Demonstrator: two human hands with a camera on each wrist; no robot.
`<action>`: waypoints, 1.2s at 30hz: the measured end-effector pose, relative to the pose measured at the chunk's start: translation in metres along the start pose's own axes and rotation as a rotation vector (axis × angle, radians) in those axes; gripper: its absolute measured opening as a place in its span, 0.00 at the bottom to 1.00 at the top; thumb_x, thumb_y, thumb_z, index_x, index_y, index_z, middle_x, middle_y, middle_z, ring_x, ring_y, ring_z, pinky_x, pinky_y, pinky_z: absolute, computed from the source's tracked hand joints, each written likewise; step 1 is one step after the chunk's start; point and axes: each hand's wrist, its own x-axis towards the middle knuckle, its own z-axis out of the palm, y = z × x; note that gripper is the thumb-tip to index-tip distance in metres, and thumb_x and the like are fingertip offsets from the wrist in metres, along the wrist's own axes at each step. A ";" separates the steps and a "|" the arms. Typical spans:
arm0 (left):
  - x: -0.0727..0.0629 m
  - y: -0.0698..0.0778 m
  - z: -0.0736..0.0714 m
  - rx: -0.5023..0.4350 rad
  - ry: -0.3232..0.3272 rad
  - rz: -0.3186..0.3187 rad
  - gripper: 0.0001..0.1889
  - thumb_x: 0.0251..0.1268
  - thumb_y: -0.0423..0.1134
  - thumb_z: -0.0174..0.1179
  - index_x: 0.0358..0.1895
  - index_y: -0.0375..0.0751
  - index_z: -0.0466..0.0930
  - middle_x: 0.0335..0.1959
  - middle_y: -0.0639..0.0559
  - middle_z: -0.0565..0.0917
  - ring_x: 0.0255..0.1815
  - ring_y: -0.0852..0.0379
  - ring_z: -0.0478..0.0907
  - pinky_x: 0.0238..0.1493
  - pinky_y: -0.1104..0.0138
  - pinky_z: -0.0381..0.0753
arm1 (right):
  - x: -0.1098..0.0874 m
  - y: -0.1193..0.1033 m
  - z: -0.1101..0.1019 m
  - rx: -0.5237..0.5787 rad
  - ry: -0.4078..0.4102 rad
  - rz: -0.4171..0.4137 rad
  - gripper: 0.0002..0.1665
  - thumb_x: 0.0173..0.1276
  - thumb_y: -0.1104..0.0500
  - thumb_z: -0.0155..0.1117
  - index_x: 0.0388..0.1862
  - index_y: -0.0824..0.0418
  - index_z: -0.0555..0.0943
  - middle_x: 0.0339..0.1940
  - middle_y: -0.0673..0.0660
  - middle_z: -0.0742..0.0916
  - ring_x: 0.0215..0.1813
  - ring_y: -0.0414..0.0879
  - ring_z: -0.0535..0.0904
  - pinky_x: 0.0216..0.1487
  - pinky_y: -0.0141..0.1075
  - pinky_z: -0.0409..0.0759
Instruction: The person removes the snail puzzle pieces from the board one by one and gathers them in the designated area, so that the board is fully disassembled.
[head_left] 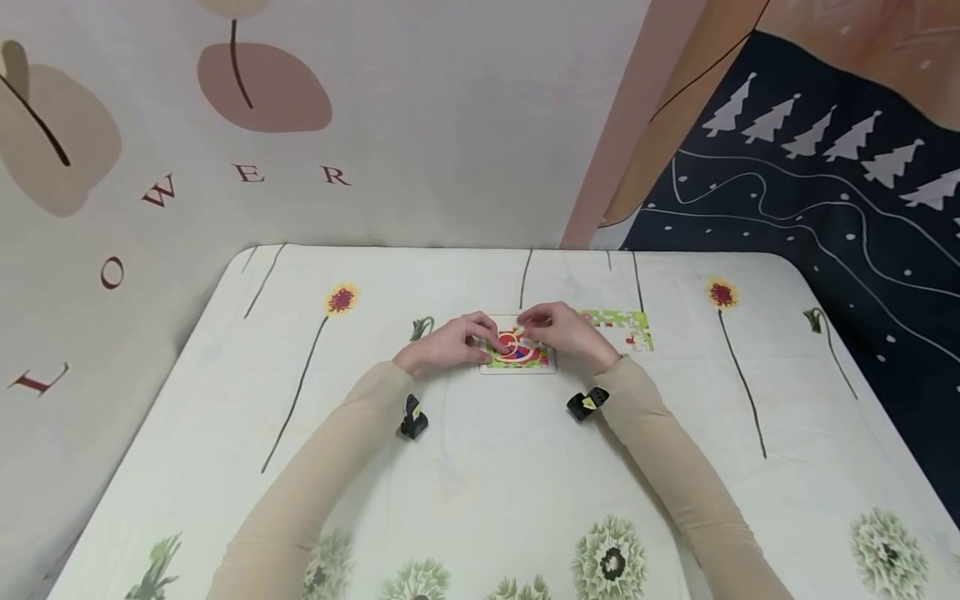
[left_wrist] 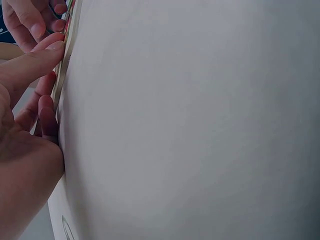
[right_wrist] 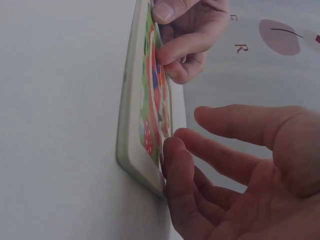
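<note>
A small jigsaw puzzle board (head_left: 516,371) with a pale rim lies on the table, a red, green and blue picture (head_left: 519,357) inside it. My left hand (head_left: 452,340) reaches over its left side. In the right wrist view, the left thumb (right_wrist: 164,12) lies at the rim and the forefinger presses on the picture. On the other side my right hand (head_left: 564,332) has its fingertips (right_wrist: 175,145) right at the board's edge. Its thumb stands apart from the fingers, with nothing between them. Both hands cover the upper corners of the board in the head view.
Just right of the board lie green puzzle pieces (head_left: 618,318), some joined in a strip, partly behind the right hand. A white cloth printed with flowers (head_left: 480,483) covers the table. A wall hanging with letters (head_left: 450,150) rises behind the far edge.
</note>
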 end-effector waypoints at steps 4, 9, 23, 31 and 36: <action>0.000 0.000 0.001 0.003 -0.006 -0.005 0.13 0.64 0.30 0.62 0.51 0.38 0.87 0.60 0.44 0.74 0.64 0.47 0.68 0.61 0.60 0.69 | 0.001 -0.001 0.003 0.007 -0.004 -0.002 0.19 0.71 0.63 0.59 0.59 0.65 0.81 0.51 0.63 0.85 0.46 0.48 0.77 0.41 0.30 0.72; 0.000 -0.002 0.002 0.006 -0.004 0.002 0.13 0.64 0.31 0.63 0.50 0.39 0.87 0.60 0.44 0.74 0.64 0.48 0.68 0.60 0.61 0.68 | 0.004 0.000 0.007 0.021 0.006 0.002 0.17 0.70 0.64 0.59 0.56 0.66 0.81 0.44 0.60 0.83 0.41 0.46 0.74 0.38 0.31 0.71; 0.000 -0.002 0.001 0.019 0.008 0.032 0.12 0.63 0.30 0.63 0.49 0.37 0.87 0.58 0.43 0.75 0.62 0.46 0.68 0.57 0.62 0.66 | 0.007 0.004 0.009 0.114 0.020 -0.022 0.14 0.69 0.68 0.59 0.53 0.63 0.77 0.40 0.59 0.81 0.39 0.47 0.74 0.38 0.34 0.71; 0.000 -0.001 0.000 0.025 0.010 0.025 0.13 0.63 0.31 0.63 0.50 0.38 0.87 0.59 0.43 0.75 0.63 0.46 0.68 0.60 0.60 0.67 | 0.002 0.005 0.007 0.154 0.041 -0.050 0.14 0.71 0.67 0.58 0.54 0.61 0.77 0.46 0.62 0.83 0.44 0.49 0.78 0.42 0.34 0.73; 0.002 -0.002 0.000 0.016 0.005 0.004 0.13 0.63 0.31 0.63 0.50 0.38 0.87 0.59 0.43 0.74 0.63 0.46 0.68 0.60 0.60 0.67 | -0.001 0.012 0.004 0.205 0.046 -0.064 0.14 0.72 0.66 0.57 0.55 0.61 0.77 0.45 0.62 0.84 0.42 0.47 0.79 0.42 0.34 0.75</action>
